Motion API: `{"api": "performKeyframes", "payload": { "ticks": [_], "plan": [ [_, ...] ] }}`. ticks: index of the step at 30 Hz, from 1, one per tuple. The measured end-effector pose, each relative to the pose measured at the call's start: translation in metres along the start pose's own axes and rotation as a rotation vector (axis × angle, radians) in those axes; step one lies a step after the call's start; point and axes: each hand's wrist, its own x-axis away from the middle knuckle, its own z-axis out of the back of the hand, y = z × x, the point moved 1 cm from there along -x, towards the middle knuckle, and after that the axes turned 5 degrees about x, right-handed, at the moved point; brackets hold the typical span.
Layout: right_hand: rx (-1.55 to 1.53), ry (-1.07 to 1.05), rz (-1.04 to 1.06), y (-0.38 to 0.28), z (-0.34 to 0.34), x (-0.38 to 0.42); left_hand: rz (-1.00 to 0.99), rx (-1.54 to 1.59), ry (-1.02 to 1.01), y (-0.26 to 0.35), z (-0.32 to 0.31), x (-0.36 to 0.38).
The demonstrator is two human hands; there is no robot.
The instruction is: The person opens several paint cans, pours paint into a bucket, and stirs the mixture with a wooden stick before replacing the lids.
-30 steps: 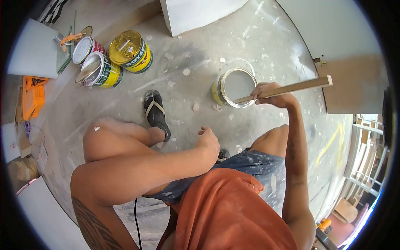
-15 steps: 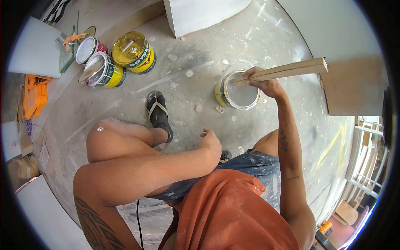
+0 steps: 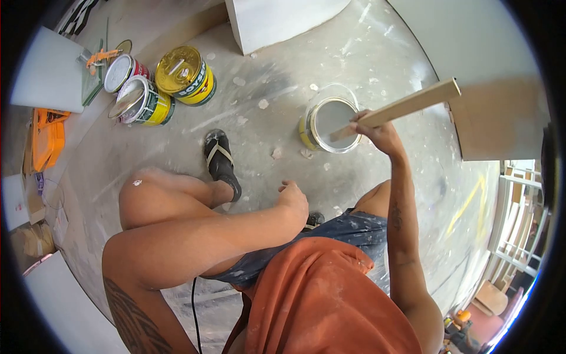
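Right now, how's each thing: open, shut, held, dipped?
Nearest can: open, grey inside
Wooden stick: held, tilted, lower end in can
Right hand: gripping stick
Left hand: loosely curled, nothing visibly held
Boysen can: looks lidded
White-rimmed can: partly covered by tilted lid
Red-sided can: looks lidded

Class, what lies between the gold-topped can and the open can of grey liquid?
The head view shows only floor, with pale spots and a streak, between the gold-topped can and the open can.
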Motion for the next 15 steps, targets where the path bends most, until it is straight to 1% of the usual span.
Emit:
{"api": "performKeyframes", "payload": {
  "ticks": [2,3,4,6,7,8,10,12,14,15],
  "plan": [
    [-0.606,0.298,-0.184,0.014,-0.011,-0.008,0.002,0.017,0.008,-0.002,-0.001,0.001],
    [-0.651,0.456,-0.224,0.014,-0.012,-0.003,0.006,0.011,0.021,-0.003,-0.001,0.001],
    [-0.65,0.451,-0.219,0.012,-0.011,0.002,0.013,0.008,0.033,-0.005,0.0,0.003],
    [-0.583,0.672,-0.194,0.008,-0.004,0.015,0.021,0.003,0.051,-0.004,0.003,0.006],
    [-0.491,0.684,-0.204,0.002,-0.004,0.02,0.017,-0.011,0.066,-0.003,0.004,0.008],
    [-0.495,0.686,-0.21,0.0,-0.006,0.021,0.012,-0.013,0.06,-0.003,0.005,0.01],
    [-0.05,0.637,-0.031,-0.008,-0.014,0.02,0.002,-0.013,0.063,-0.002,0.005,0.009],
    [0.028,0.577,0.048,-0.017,-0.031,0.01,0.0,-0.008,0.045,-0.002,0.005,0.008],
    [0.047,0.462,0.326,-0.025,-0.04,0.003,-0.002,-0.003,0.03,-0.004,0.006,0.009],
    [0.049,0.466,0.321,-0.026,-0.04,0.002,0.005,-0.001,0.032,-0.004,0.005,0.008]
  ]
}}
